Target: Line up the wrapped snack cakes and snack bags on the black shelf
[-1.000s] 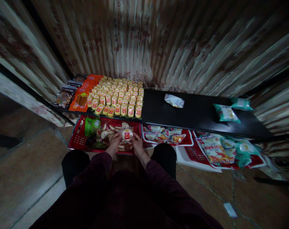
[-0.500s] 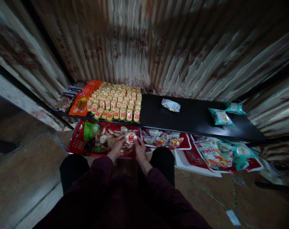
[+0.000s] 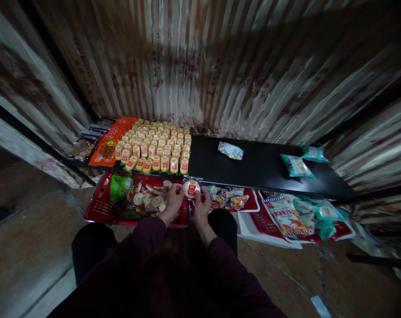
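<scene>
Both hands hold one small round wrapped snack [image 3: 191, 188] with a red label, just in front of the black shelf's [image 3: 253, 168] near edge. My left hand [image 3: 174, 201] pinches its left side, and my right hand [image 3: 203, 204] pinches its right side. Below the hands stands a red basket [image 3: 101, 207] with several more round wrapped snacks [image 3: 149, 199] and green packets [image 3: 121, 185]. On the shelf's left part lie neat rows of small yellow wrapped cakes [image 3: 157, 148].
Orange packs [image 3: 109, 141] and dark packs [image 3: 83, 148] lie at the shelf's left end. A white packet [image 3: 231, 150] and two green packets [image 3: 296, 165] lie further right. Red trays with snack bags [image 3: 289, 216] stand on the floor to the right. A corrugated wall rises behind.
Both hands have lifted the round snack up out of the basket and moved it rightward toward the shelf edge. The view has shifted slightly.
</scene>
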A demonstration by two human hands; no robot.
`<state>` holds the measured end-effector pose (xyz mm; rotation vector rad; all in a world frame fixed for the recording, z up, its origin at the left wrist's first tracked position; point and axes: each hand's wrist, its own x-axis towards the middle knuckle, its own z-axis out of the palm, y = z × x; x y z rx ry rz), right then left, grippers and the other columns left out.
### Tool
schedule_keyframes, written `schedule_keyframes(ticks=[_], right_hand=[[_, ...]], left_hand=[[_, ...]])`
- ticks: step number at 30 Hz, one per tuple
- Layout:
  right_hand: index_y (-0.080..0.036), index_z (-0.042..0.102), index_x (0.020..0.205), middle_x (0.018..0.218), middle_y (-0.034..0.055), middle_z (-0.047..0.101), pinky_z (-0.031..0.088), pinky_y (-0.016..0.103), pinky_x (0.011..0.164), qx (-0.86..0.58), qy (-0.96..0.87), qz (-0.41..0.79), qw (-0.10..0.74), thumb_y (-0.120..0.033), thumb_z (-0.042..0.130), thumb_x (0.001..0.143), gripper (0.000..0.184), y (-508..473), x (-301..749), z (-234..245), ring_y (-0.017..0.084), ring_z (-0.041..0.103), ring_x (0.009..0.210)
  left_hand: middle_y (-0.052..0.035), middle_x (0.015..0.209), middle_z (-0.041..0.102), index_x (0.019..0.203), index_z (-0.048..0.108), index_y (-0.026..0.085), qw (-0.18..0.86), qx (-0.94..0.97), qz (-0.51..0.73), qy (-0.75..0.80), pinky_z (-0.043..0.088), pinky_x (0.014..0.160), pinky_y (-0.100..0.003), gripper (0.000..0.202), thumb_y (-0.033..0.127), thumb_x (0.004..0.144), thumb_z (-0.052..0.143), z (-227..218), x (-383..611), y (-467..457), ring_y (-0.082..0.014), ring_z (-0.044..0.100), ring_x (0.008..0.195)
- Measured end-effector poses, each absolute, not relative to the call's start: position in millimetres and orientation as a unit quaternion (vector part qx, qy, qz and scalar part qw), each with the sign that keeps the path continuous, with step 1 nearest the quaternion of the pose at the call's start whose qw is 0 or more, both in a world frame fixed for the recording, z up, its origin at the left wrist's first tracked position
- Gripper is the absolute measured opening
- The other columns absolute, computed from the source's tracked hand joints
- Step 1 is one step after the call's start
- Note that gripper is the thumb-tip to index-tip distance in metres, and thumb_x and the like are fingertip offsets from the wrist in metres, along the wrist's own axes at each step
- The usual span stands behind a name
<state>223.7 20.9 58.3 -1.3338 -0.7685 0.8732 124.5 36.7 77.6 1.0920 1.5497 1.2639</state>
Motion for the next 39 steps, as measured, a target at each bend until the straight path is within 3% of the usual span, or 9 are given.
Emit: schedule_keyframes(ticks=[11, 18, 33, 39], right_hand=[[-0.015, 0.050, 0.117, 0.071, -0.0019, 0.057, 0.045, 0.024, 0.058, -0.605, -0.330, 0.344, 0.638, -0.046, 0.057, 0.074, 0.053, 58.1, 248.2, 84.4, 0.012, 0.054, 0.061], [-0.016, 0.050, 0.111, 0.078, 0.0016, 0.061, 0.047, 0.025, 0.060, -0.599, -0.360, 0.327, 0.636, -0.047, 0.055, 0.076, 0.047, 85.3, 263.0, 84.4, 0.014, 0.058, 0.065], [-0.016, 0.051, 0.109, 0.094, 0.0084, 0.065, 0.050, 0.034, 0.076, -0.628, -0.411, 0.296, 0.590, -0.047, 0.054, 0.075, 0.046, 145.9, 287.6, 82.7, 0.019, 0.063, 0.081], [-0.017, 0.052, 0.108, 0.100, 0.0102, 0.066, 0.049, 0.036, 0.080, -0.648, -0.427, 0.297, 0.556, -0.046, 0.054, 0.073, 0.046, 181.7, 295.5, 79.4, 0.021, 0.064, 0.086]], left_hand=[[-0.0058, 0.097, 0.064, 0.099, 0.064, 0.019, 0.301, 0.550, 0.370, 0.685, 0.045, 0.086, -0.029, 0.028, 0.010, 0.079, 0.045, 126.5, 151.5, 57.9, -0.0156, 0.059, 0.093], [-0.0075, 0.114, 0.061, 0.113, 0.057, 0.019, 0.295, 0.579, 0.355, 0.672, 0.045, 0.089, -0.028, 0.040, 0.006, 0.077, 0.043, 133.7, 167.5, 73.6, -0.0154, 0.059, 0.098], [-0.0107, 0.127, 0.055, 0.110, 0.060, 0.014, 0.260, 0.602, 0.314, 0.686, 0.034, 0.105, -0.028, 0.034, 0.012, 0.079, 0.045, 138.3, 198.0, 127.0, -0.0172, 0.048, 0.121], [-0.0132, 0.135, 0.049, 0.118, 0.056, 0.012, 0.281, 0.575, 0.288, 0.713, 0.031, 0.107, -0.030, 0.037, 0.018, 0.083, 0.044, 145.1, 209.8, 156.2, -0.0204, 0.044, 0.125]])
